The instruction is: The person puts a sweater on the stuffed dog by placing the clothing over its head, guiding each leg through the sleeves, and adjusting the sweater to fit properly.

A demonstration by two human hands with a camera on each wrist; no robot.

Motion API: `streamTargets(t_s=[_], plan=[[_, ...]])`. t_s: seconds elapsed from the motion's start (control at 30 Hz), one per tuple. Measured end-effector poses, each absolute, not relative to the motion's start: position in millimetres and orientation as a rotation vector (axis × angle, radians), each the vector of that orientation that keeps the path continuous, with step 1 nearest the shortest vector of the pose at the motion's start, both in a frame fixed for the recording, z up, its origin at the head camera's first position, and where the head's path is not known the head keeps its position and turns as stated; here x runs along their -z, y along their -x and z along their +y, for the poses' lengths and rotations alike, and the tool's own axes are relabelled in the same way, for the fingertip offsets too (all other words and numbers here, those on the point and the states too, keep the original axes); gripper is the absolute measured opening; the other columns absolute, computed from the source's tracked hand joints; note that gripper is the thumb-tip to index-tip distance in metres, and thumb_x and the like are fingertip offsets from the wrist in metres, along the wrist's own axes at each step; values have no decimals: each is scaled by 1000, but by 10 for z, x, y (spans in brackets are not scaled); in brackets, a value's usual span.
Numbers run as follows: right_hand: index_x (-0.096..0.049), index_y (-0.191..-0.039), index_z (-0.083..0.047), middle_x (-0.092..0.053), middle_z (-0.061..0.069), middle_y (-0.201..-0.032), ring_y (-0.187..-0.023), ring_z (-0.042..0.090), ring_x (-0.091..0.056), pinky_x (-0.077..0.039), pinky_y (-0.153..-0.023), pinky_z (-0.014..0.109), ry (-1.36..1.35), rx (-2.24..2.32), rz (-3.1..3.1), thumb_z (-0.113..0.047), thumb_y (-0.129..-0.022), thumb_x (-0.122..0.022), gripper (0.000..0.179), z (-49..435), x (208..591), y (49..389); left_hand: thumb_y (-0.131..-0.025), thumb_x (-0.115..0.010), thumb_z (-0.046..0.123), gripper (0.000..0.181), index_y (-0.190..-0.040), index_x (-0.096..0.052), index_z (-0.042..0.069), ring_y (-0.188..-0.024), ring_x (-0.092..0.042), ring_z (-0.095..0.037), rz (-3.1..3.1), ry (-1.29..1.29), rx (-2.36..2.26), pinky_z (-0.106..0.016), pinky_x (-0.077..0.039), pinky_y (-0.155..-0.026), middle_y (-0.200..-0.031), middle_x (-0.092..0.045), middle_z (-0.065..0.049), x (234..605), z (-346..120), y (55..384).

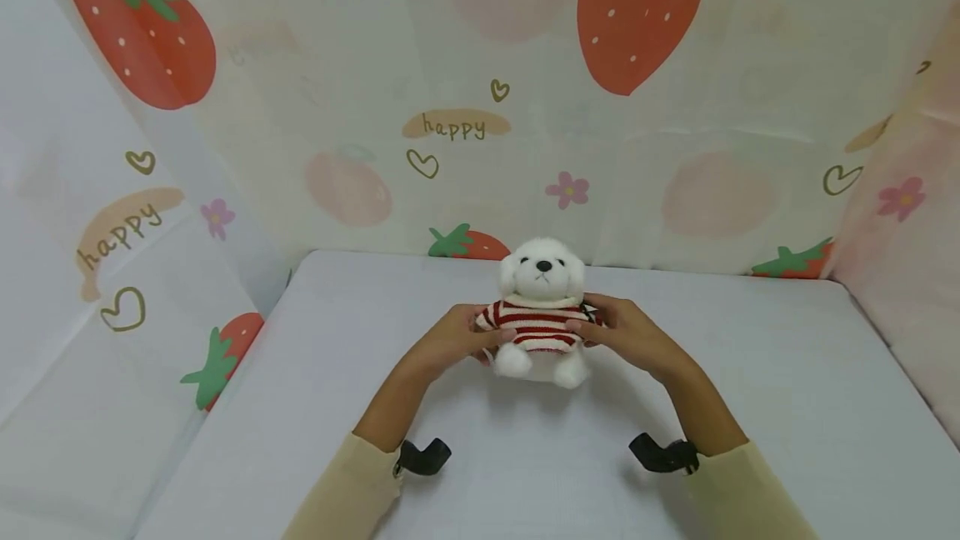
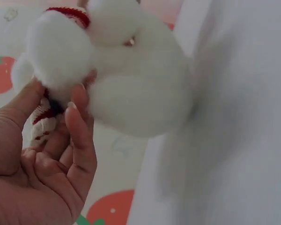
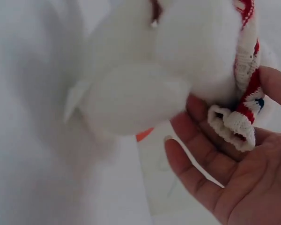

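Note:
A white plush dog (image 1: 542, 269) in a red-and-cream striped knitted sweater (image 1: 536, 319) faces the head camera, upright over the middle of the table. My left hand (image 1: 459, 333) grips its side at the left, thumb across the front of the sweater. On the other side my right hand (image 1: 628, 332) holds it the same way, with the fingers behind. The left wrist view shows the dog's white fluffy underside (image 2: 140, 103) near the tabletop, with the left fingers (image 2: 79, 136) curled round its side. A loose knitted sleeve (image 3: 234, 129) lies against the right palm in the right wrist view.
The white table (image 1: 360, 298) reaches back to an upright cloth (image 1: 360, 48) printed with strawberries, hearts and "happy". Similar cloth hangs at the left and right sides. Black wrist-worn devices (image 1: 424, 457) sit at both cuffs of the beige sleeves (image 1: 345, 490).

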State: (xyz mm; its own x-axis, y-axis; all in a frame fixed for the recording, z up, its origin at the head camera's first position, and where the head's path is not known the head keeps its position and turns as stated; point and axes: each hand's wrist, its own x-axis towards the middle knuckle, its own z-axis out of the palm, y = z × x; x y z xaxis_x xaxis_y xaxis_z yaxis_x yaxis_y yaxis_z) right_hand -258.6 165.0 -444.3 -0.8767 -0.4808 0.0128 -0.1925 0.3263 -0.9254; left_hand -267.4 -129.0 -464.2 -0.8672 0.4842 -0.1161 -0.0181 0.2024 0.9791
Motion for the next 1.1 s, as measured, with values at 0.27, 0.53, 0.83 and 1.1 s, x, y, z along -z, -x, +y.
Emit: streamTargets(t_s=[0.27,0.53,0.83,1.1], plan=[[-57,-134,10,-69,8,-109,-97,19,-66,-56,-88,36,388,1639,2120,-30,-104,-58,50,1747,4277,2480,-104,-57,10,14,-107,-63,-3,-66,-65,-11,1678,-251,-1880,-21,-54,-63,-77,-67,-3,4647,-1249,2522],[-68,-105,5,-64,4,-90,-82,19,-65,-57,-77,35,164,1617,2077,-29,-105,-54,36,1842,4441,2456,-108,-48,10,16,-101,-59,2,-65,-68,-7,1411,-91,-1917,-17,-54,-62,-75,-68,-4,4835,-1140,2460],[-68,-91,-3,-63,3,-85,-79,18,-63,-55,-72,34,34,1592,2142,-38,-103,-55,40,1859,4705,2462,-106,-55,12,20,-97,-70,3,-64,-69,-8,1477,-67,-1905,-20,-57,-65,-77,-71,-2,4934,-1084,2456],[-69,-110,3,-66,6,-93,-83,19,-66,-57,-77,38,67,1466,2285,-42,-104,-53,48,1852,4687,2449,-100,-65,13,26,-112,-72,-9,-66,-73,-16,1820,-216,-1794,-26,-59,-63,-91,-76,-12,4838,-1131,2443]])
